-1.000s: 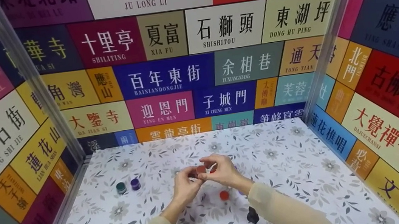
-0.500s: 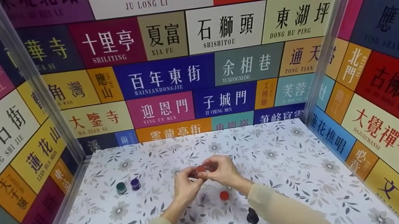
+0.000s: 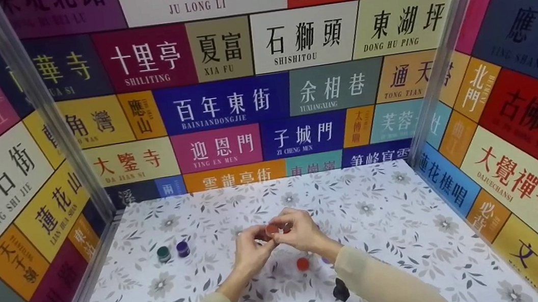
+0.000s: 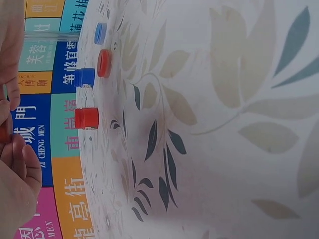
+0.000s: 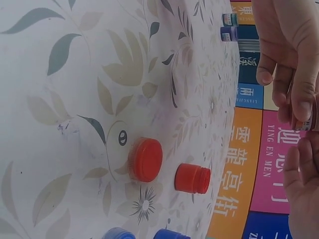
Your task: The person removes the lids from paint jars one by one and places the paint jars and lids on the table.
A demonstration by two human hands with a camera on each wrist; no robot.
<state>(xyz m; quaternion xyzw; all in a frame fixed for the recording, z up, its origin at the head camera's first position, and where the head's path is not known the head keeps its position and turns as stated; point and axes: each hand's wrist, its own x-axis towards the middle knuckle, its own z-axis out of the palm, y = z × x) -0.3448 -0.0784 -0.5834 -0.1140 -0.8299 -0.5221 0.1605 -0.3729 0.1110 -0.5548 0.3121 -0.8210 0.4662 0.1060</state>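
Between both hands, raised over the table, is a small paint jar with a reddish-brown round end [image 3: 272, 229]. My left hand [image 3: 251, 248] grips it from the left, thumb along its side in the right wrist view. The fingers of my right hand [image 3: 303, 230] pinch its right edge. Fingers cover most of the jar, and I cannot tell whether its lid is on. Below the hands lies a red-orange lid [image 3: 302, 264]. An uncapped red paint jar [image 5: 192, 178] stands beyond that lid, and an uncapped blue paint jar [image 4: 84, 77] and a blue lid [image 4: 100, 33] are beside them.
A green paint jar [image 3: 163, 253] and a purple paint jar [image 3: 182, 249] stand together on the left of the flowered tabletop [image 3: 194, 211]. Sign-printed panels [image 3: 224, 102] rise behind and at both sides.
The right hand's fingers, earlier lifted higher, have shifted and closed nearer around the brown jar's edge. The left hand stays almost still. The jars on the left have not moved.
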